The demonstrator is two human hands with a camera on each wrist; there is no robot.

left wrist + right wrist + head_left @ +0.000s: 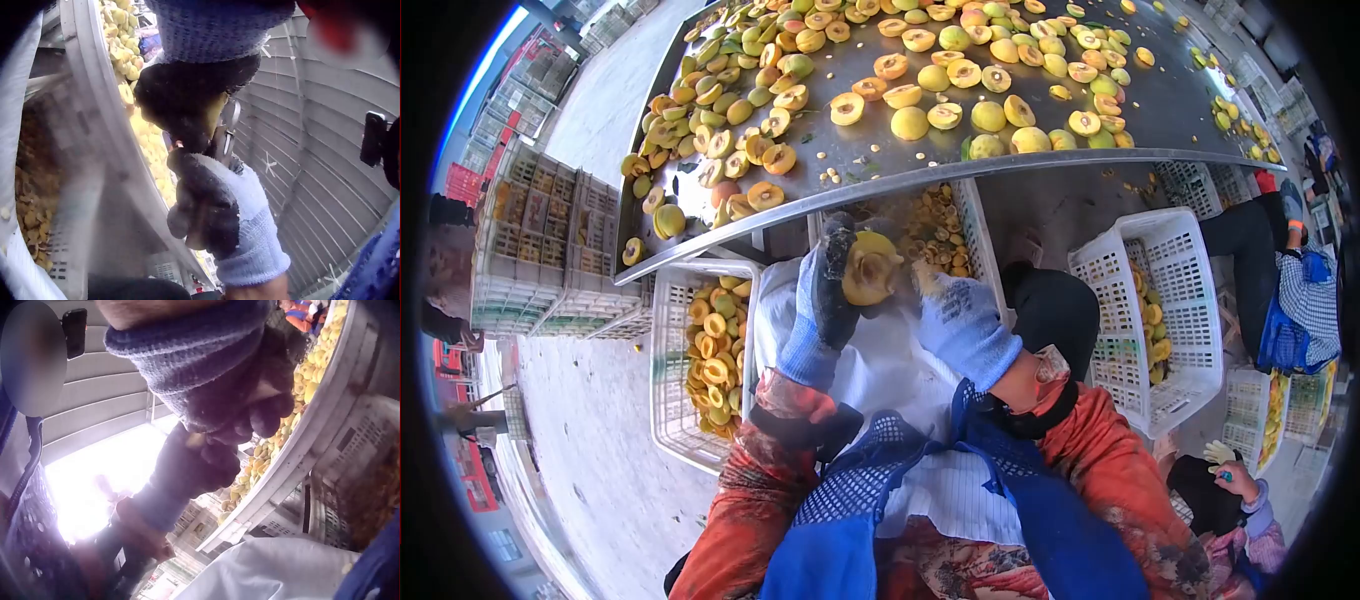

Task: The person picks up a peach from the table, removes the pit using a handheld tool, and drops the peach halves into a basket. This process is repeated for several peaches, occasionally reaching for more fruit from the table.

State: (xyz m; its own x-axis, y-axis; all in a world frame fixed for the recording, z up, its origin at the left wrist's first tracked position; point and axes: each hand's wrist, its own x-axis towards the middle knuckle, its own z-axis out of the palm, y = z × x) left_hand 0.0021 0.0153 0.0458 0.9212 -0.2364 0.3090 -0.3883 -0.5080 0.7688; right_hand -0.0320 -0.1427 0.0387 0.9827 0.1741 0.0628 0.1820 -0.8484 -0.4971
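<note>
In the head view the left hand (825, 305), in a blue glove with a dark palm, grips a yellow fruit (870, 268) whose brownish middle faces up. Close on its right is the right hand (968, 325), gloved, its fingers curled. The left wrist view shows the right hand (222, 209) gripping a metal tool (230, 122), its curved end beside the fruit (215, 112) and the left hand (184, 94). Both hands nearly meet in the right wrist view, the right (234, 394) above the left (194, 465); the tool is not distinguishable there.
A metal table (840, 155) bearing many whole and halved fruits stands just beyond the hands. White crates (662, 365) with fruit pieces stand left and right (1185, 300), another below the table edge (980, 230). Stacked crates are at far left; other people sit at right.
</note>
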